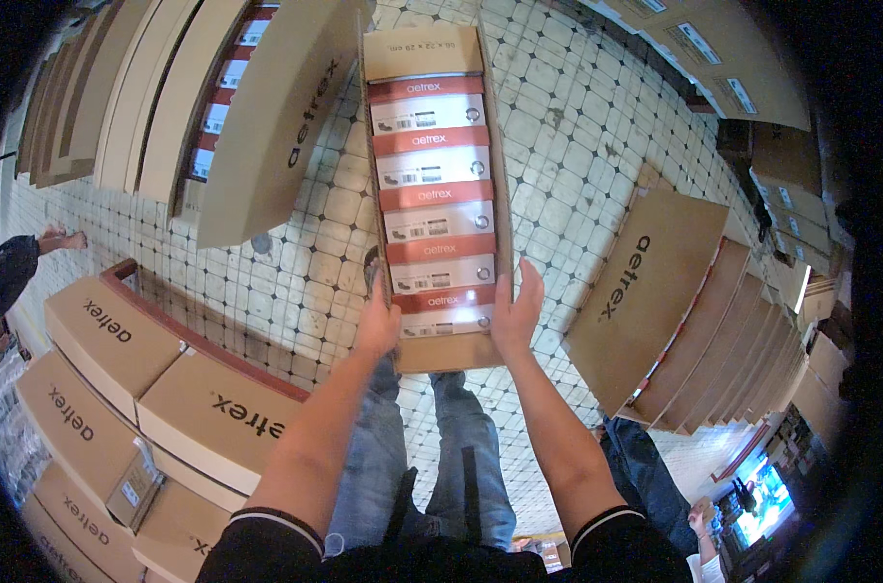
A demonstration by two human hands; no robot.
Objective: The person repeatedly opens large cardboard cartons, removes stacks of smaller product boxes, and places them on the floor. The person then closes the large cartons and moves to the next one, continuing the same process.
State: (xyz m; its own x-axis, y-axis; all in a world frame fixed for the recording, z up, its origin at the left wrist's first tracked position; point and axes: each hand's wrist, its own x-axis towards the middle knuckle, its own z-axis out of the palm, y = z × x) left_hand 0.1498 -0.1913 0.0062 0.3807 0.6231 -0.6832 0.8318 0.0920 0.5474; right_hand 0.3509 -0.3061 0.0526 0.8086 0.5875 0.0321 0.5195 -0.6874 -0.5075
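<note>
A long, narrow cardboard carton (448, 356) with its top open stretches away in front of me. Several red-and-white shoeboxes (440, 223) fill it in one row, their labelled ends up. At the near end my left hand (377, 319) presses on the carton's left side, its fingers partly hidden behind the wall. My right hand (517, 313) clasps the opposite side, thumb near the rim. The carton sits between both palms above the tiled floor; its underside is hidden. A folded brown flap (422, 53) covers the far end of the row.
Open cartons (267, 126) stand in a row at upper left, and more (645, 291) at right. Closed cartons (208, 408) are stacked at lower left by a reddish rail. Other people's bare feet (63, 241) and a hand (701, 515) show at the sides. A lit screen (764, 500) glows at lower right.
</note>
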